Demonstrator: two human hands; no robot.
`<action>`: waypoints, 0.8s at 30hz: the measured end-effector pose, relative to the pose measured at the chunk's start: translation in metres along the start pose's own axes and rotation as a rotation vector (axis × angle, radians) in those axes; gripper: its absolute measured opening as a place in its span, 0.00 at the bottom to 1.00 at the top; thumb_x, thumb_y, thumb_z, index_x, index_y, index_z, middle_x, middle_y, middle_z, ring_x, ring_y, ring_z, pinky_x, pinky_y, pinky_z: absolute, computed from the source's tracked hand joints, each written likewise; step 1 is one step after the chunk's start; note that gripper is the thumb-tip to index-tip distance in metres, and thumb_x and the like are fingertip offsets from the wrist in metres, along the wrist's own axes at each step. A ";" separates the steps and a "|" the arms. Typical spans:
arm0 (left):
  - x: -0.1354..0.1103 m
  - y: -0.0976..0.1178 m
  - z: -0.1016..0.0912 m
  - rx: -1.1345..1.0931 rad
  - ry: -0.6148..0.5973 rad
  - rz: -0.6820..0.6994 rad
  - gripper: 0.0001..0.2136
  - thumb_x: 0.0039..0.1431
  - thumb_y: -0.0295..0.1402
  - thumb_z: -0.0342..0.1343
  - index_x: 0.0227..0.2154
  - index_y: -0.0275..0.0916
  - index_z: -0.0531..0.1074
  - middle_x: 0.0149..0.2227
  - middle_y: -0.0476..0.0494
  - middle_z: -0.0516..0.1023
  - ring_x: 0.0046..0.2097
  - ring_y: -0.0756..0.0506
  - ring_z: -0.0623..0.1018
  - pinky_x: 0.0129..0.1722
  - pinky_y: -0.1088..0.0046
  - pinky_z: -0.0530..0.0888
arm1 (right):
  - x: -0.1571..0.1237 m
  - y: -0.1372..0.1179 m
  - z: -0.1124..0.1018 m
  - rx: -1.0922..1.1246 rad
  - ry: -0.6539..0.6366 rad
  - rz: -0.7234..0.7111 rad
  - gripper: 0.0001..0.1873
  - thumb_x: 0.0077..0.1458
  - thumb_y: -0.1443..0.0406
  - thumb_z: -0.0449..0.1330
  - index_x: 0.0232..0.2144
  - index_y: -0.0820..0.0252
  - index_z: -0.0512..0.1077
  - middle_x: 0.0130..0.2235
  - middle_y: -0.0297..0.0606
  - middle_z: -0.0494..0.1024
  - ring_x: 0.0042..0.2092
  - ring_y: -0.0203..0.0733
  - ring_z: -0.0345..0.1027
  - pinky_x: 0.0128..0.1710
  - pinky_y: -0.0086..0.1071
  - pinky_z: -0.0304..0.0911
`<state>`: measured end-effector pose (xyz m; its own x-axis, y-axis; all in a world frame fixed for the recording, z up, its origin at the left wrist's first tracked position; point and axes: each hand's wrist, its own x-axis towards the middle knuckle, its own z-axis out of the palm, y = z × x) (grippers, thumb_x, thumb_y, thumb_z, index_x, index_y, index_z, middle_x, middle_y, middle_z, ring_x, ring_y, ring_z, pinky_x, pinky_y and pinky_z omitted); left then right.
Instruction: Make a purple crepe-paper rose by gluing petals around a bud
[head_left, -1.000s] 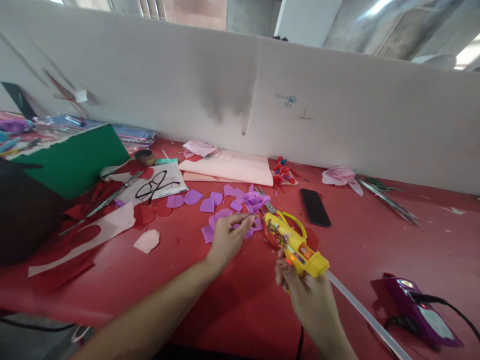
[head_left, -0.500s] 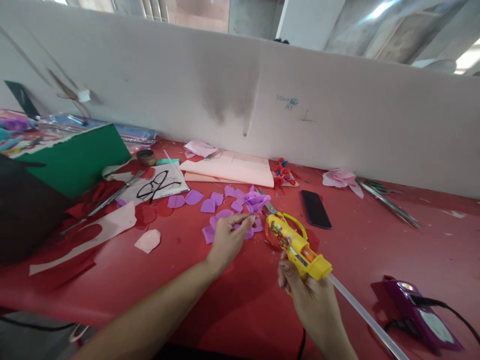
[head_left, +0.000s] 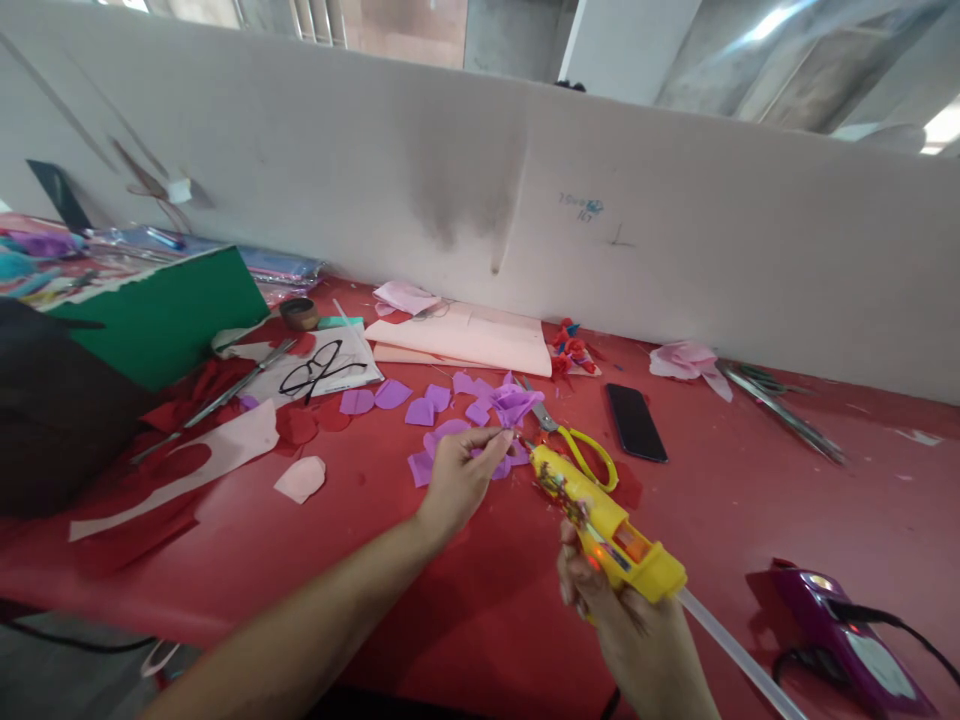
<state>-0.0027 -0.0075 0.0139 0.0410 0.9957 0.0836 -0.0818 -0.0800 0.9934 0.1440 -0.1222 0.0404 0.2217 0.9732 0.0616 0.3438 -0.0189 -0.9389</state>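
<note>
My left hand pinches the base of a purple paper flower in the middle of the table. My right hand is wrapped round a yellow glue gun, with a clear glue stick sticking out of its back end. The gun's nozzle points at the flower's base, close to my left fingertips; whether it touches cannot be made out. Purple petals lie around and behind my left hand. Yellow-handled scissors rest just behind the gun.
A phone lies to the right, with tweezers and pink scraps beyond. A purple corded device sits front right. Folded pink sheets, glasses, red scraps and a green box stand back left.
My right hand and the glue gun have shifted slightly down and right, uncovering more of the scissors. The left hand still pinches the flower, almost unmoved. The view has shifted slightly.
</note>
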 end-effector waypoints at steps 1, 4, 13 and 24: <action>0.000 0.001 0.000 -0.012 0.001 -0.008 0.12 0.55 0.38 0.57 0.23 0.35 0.78 0.25 0.47 0.76 0.30 0.49 0.71 0.32 0.74 0.67 | -0.001 0.000 -0.002 0.018 -0.029 0.002 0.21 0.52 0.47 0.59 0.32 0.59 0.73 0.20 0.33 0.70 0.21 0.36 0.63 0.21 0.29 0.61; -0.001 0.005 0.001 -0.106 -0.014 -0.059 0.11 0.53 0.38 0.58 0.24 0.36 0.78 0.26 0.46 0.78 0.31 0.49 0.72 0.33 0.74 0.68 | 0.002 0.005 -0.010 0.074 -0.157 -0.012 0.21 0.55 0.48 0.56 0.35 0.59 0.72 0.21 0.34 0.71 0.20 0.35 0.62 0.21 0.29 0.62; 0.005 -0.002 0.000 -0.439 -0.140 -0.228 0.09 0.53 0.36 0.60 0.29 0.35 0.80 0.27 0.44 0.77 0.29 0.51 0.71 0.32 0.75 0.66 | 0.022 0.011 -0.035 0.049 0.012 0.012 0.21 0.56 0.47 0.53 0.35 0.58 0.69 0.20 0.32 0.67 0.20 0.36 0.59 0.19 0.29 0.57; 0.016 0.000 -0.010 -0.580 -0.115 -0.170 0.08 0.50 0.36 0.63 0.29 0.36 0.79 0.28 0.46 0.76 0.29 0.53 0.70 0.34 0.76 0.67 | 0.089 0.109 -0.132 -1.030 0.311 0.182 0.23 0.49 0.51 0.51 0.36 0.65 0.69 0.35 0.59 0.74 0.38 0.63 0.71 0.32 0.48 0.64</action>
<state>-0.0116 0.0091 0.0142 0.2057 0.9781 -0.0320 -0.5917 0.1504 0.7920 0.3216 -0.0677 -0.0122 0.5180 0.8384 0.1698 0.8494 -0.4807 -0.2178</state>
